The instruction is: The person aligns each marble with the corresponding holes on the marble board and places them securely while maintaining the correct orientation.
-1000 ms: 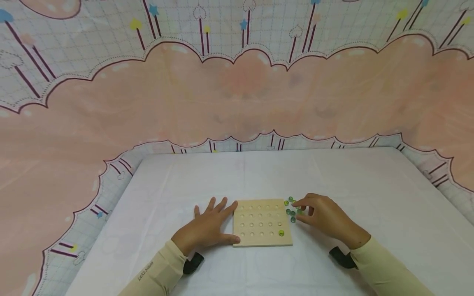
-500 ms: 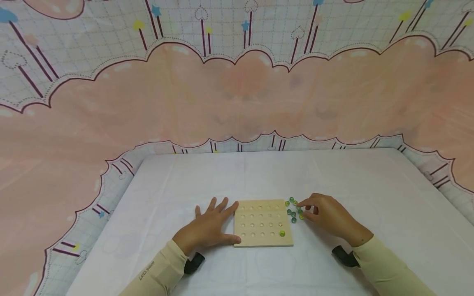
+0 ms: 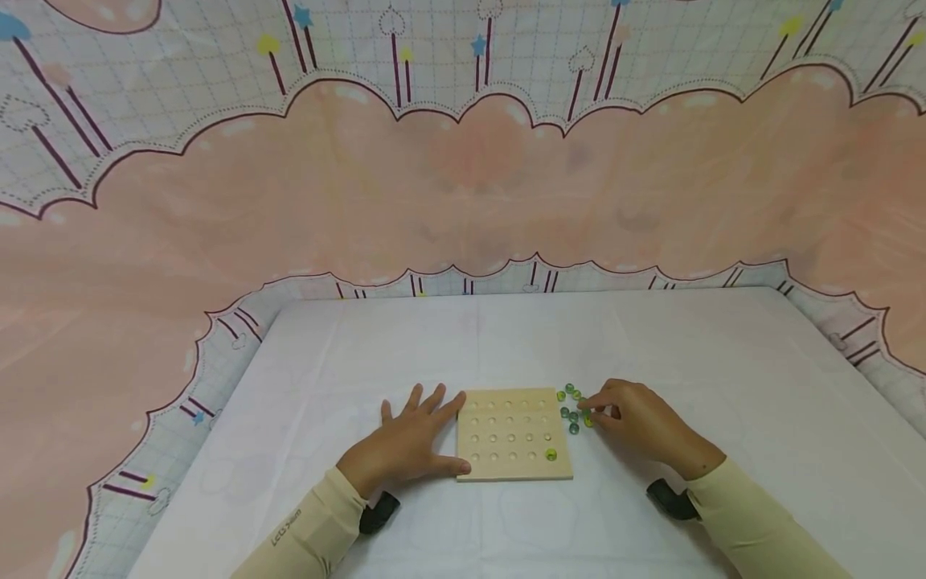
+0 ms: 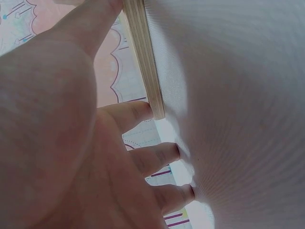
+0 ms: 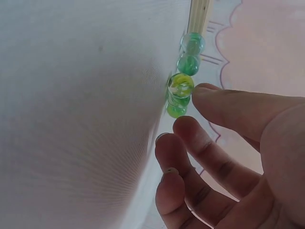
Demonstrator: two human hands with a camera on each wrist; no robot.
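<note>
On a table draped in white cloth [image 3: 651, 338], a square pale wooden board drilled with rows of round dimples [image 3: 514, 434] lies flat before a person in cream long sleeves. One yellow-green glass marble [image 3: 551, 454] sits in a dimple near the board's near right corner.

Left of the board, the person's left hand [image 3: 405, 446] rests palm down on the cloth with fingers spread and straight, gripping nothing; the forefinger touches the board's far left corner and the thumb lies against its near left edge. The left wrist view shows the board's layered wooden edge [image 4: 145, 57] with the thumb and a finger pressed against it while the other fingers [image 4: 162, 155] rest on the cloth.

Just right of the board, a small cluster of loose green and yellow-green glass marbles [image 3: 571, 410] lies on the cloth beside its far right corner. The person's right hand [image 3: 637, 422] reaches into that cluster with fingers curled. From the right wrist view, the thumb and forefinger tip [image 5: 202, 93] meet a clear marble with a yellow swirl [image 5: 180, 85], which still touches the cloth; whether it is firmly pinched cannot be told. Other green marbles [image 5: 189, 55] line up beyond it towards the board's edge [image 5: 199, 14]. The remaining fingers hang loosely bent above the cloth.

Behind the table hangs a pink and white patterned backdrop [image 3: 463, 185].
</note>
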